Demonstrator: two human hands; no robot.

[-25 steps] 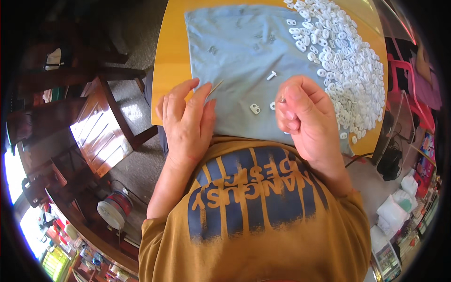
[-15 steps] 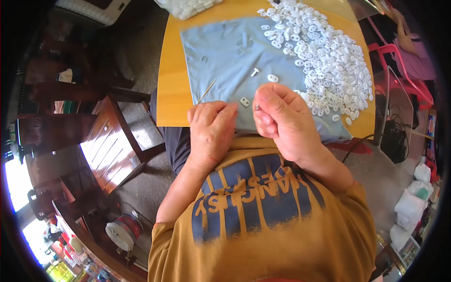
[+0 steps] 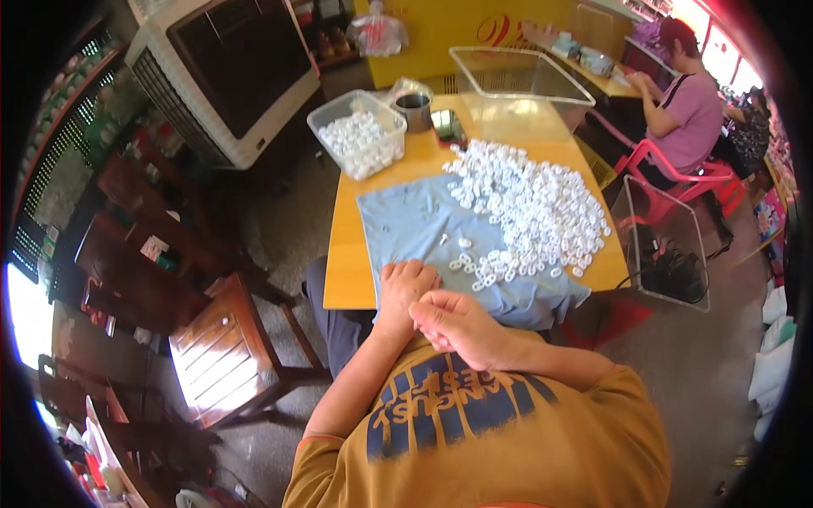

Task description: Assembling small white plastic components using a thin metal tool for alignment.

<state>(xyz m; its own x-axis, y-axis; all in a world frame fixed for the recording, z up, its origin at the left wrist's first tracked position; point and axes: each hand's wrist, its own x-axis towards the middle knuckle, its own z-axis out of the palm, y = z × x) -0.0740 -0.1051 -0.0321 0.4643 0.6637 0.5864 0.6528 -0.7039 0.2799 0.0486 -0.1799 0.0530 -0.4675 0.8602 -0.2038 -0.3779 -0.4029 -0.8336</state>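
Note:
My left hand (image 3: 405, 294) lies over the near left edge of the blue cloth (image 3: 402, 216), fingers forward and slightly apart, with nothing visible in them. Beside its wrist, my right hand (image 3: 457, 326) is closed in a pinch, thumb against curled fingers; whatever it holds is hidden. Ahead on the cloth are a small white T-shaped piece (image 3: 444, 239) and a single white oval two-hole piece (image 3: 465, 243). A large heap of white oval pieces (image 3: 542, 212) covers the right side of the cloth and table, with several loose ones along its near edge.
A clear plastic tub (image 3: 360, 140) of white pieces, a dark cup (image 3: 414, 110) and a phone (image 3: 448, 127) stand at the table's (image 3: 347, 279) far side. A wooden chair (image 3: 224, 347) is at left. A person (image 3: 690, 110) sits on a pink chair (image 3: 669, 165) at far right.
The view has tilted up, showing more of the room. My right hand has come left and nearer, beside my left wrist. The thin stick by my left hand no longer shows.

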